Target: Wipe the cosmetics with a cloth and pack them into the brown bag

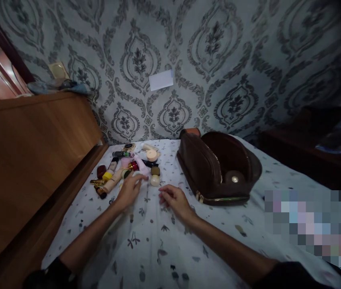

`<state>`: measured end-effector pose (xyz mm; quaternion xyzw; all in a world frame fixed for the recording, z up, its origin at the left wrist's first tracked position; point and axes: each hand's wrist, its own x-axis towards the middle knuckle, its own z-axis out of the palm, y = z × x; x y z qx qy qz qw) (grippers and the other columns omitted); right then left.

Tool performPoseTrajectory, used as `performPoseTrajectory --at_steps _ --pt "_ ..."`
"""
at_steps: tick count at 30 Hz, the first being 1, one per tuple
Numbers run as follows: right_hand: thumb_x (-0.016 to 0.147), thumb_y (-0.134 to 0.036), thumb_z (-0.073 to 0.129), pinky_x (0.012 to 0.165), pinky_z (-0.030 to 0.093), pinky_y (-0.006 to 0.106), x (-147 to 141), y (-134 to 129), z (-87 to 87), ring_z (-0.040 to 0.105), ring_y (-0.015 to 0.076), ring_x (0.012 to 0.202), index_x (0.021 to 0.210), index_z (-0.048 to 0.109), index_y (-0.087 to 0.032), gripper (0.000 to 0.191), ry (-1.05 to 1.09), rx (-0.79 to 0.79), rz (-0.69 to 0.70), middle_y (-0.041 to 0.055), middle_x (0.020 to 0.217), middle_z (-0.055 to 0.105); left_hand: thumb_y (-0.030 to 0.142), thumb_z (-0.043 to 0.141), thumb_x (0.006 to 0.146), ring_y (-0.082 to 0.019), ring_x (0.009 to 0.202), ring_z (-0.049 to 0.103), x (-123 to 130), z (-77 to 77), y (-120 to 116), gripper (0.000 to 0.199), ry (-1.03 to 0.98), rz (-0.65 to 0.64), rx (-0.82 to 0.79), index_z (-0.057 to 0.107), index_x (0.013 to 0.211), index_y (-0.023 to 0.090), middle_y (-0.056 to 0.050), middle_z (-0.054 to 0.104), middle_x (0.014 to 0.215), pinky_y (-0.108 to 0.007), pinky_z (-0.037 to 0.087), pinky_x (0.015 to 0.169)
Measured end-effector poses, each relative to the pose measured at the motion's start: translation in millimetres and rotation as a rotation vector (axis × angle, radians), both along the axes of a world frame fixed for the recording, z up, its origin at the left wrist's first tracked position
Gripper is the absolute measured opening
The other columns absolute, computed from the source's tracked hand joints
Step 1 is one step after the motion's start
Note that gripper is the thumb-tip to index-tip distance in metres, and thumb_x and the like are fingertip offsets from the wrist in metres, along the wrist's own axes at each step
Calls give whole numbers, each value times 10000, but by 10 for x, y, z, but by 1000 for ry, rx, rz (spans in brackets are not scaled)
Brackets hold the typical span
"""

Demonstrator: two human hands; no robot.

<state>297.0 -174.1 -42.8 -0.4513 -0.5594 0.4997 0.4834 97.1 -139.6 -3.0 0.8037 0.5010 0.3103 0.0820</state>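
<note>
A pile of small cosmetic bottles and tubes lies on the patterned sheet [146, 241]. My left hand [129, 190] is at the pile's near edge, fingers apart, beside a pink tube [141, 164] and a beige tube [113, 181]. Nothing shows in its grasp. My right hand [176, 202] hovers over the sheet with its fingers curled loosely and apart, holding nothing visible. Just beyond its fingertips stands a small jar with a pale body [155, 180] and an olive-brown lid [155, 171]. To the right, a dark brown bag [200, 160] lies unzipped, its mouth gaping.
A wooden panel [37, 136] borders the left side, with folded cloth [64, 86] on top. Behind is a patterned wall [173, 48] with a white paper [161, 80] on it. Dark furniture [303, 160] stands at the right.
</note>
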Motion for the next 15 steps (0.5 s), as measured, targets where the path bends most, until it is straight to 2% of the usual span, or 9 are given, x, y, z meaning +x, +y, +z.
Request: performPoseTrajectory --at_steps 2,5,8,11,15 --pt "751 -341 551 472 434 224 -22 -11 -76 602 131 549 888 614 -169 230 68 -7 -4 -2 697 622 174 436 924 -258 1063 602 45 110 274 284 26 46 23 692 1047 182 -89 694 1005 -426 475 974" --pt "755 -326 545 477 412 219 17 -53 -74 571 114 520 874 613 -177 202 64 4 38 -19 662 612 265 502 928 -310 1204 512 194 231 695 259 61 119 51 667 1079 135 -130 659 1048 -460 401 1061" --pt "749 -287 533 466 399 209 32 -76 -72 560 108 508 866 607 -186 172 58 0 41 -28 653 602 399 621 873 -372 1262 450 399 261 1029 424 86 197 58 614 1151 79 -195 573 1157 -486 380 1065" --pt "739 -225 530 475 403 198 11 -68 -113 561 104 512 854 619 -189 150 35 27 38 -34 629 593 464 703 795 -421 1277 420 590 210 1220 563 103 251 51 576 1170 64 -245 464 1274 -504 394 1028" --pt "749 -160 512 476 390 180 -6 -53 -151 560 96 503 863 643 -186 176 -7 37 29 -46 586 566 498 708 757 -421 1221 471 735 103 1315 522 117 266 13 587 1096 121 -216 500 1233 -483 446 947"
